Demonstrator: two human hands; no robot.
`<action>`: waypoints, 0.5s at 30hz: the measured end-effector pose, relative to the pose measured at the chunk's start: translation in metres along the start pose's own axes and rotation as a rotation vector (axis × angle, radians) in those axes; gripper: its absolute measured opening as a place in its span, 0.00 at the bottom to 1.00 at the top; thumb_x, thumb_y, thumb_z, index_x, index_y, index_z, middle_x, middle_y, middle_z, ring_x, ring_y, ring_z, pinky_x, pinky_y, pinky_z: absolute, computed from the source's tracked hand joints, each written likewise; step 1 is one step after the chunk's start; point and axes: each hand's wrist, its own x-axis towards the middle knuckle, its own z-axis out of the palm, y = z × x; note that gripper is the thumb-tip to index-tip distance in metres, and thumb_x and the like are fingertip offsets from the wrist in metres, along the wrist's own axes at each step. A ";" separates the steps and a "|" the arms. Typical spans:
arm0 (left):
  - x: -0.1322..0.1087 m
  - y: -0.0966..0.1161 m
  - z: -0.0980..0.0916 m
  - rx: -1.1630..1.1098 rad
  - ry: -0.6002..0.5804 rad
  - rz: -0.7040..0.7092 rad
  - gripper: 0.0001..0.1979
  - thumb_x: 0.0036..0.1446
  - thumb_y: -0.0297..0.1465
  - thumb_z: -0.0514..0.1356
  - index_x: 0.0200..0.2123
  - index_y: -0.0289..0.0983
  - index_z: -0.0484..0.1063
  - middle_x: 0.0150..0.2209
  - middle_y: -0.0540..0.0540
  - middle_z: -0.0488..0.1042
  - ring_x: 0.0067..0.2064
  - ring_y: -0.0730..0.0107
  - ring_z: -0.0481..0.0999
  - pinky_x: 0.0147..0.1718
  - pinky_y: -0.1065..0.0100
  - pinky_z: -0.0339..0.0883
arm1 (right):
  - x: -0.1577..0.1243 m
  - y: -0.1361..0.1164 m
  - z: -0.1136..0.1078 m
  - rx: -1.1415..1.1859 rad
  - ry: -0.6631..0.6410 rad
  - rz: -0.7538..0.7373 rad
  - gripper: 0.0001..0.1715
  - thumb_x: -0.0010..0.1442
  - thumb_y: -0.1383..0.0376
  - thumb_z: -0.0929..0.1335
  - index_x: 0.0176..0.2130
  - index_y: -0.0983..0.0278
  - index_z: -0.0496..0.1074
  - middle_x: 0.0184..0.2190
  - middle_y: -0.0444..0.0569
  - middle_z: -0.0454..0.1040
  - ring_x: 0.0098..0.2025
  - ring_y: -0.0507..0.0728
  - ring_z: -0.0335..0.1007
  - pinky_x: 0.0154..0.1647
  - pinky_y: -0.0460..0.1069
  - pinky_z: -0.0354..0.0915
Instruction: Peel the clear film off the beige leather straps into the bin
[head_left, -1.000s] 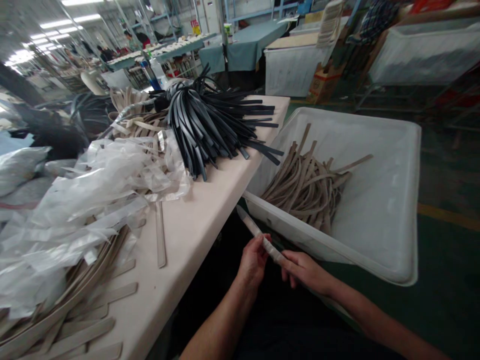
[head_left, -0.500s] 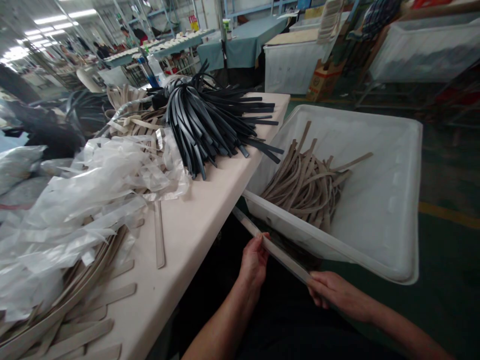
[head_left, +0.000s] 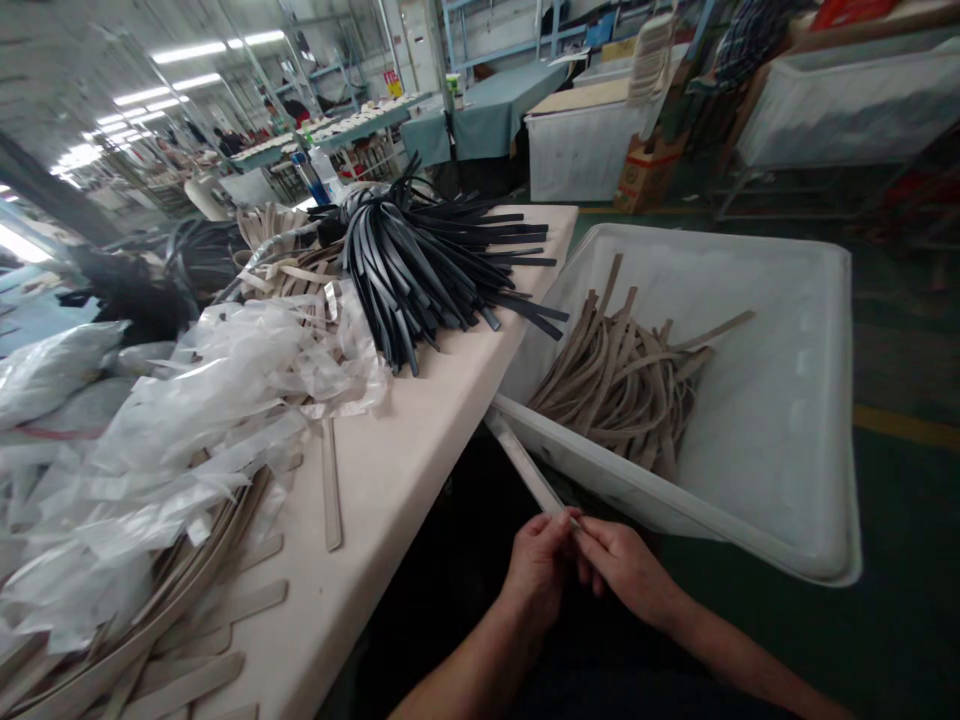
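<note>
Both hands meet below the table edge, over my dark lap. My left hand (head_left: 538,567) pinches the near end of a pale strap in a clear sleeve (head_left: 523,462), which slants up and left toward the bin. My right hand (head_left: 624,567) is closed on the same end, fingertips touching the left hand's. A white plastic bin (head_left: 780,400) to the right holds a heap of beige straps (head_left: 622,385).
The pale table (head_left: 405,450) carries a bundle of black straps (head_left: 427,260), crumpled clear plastic sleeves (head_left: 187,420) and loose beige straps (head_left: 180,640) at the near left. Other tables, bins and distant people fill the workshop behind. Green floor lies to the right.
My right hand, which had slid away along the strap to the right, has come back to meet the left hand at the strap's near end. The view shifted slightly downward.
</note>
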 end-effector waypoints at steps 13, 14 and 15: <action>0.008 0.018 -0.008 -0.021 0.130 0.067 0.24 0.32 0.43 0.78 0.30 0.34 0.81 0.34 0.42 0.81 0.33 0.67 0.78 0.30 0.71 0.69 | -0.012 0.016 0.004 0.013 -0.049 0.059 0.27 0.62 0.44 0.60 0.31 0.64 0.69 0.19 0.46 0.72 0.19 0.53 0.66 0.21 0.46 0.60; 0.004 0.014 -0.006 -0.001 0.106 0.056 0.24 0.32 0.43 0.78 0.30 0.33 0.81 0.32 0.41 0.81 0.31 0.67 0.77 0.29 0.71 0.68 | -0.008 0.015 0.005 0.018 -0.044 0.051 0.28 0.62 0.44 0.59 0.31 0.64 0.68 0.19 0.45 0.72 0.19 0.54 0.66 0.21 0.46 0.61; 0.001 0.012 -0.005 0.021 0.078 0.048 0.24 0.33 0.43 0.78 0.29 0.31 0.81 0.30 0.40 0.80 0.29 0.68 0.76 0.28 0.70 0.67 | -0.005 0.015 0.006 0.024 -0.042 0.045 0.28 0.63 0.43 0.59 0.32 0.63 0.68 0.20 0.45 0.72 0.19 0.54 0.67 0.21 0.46 0.61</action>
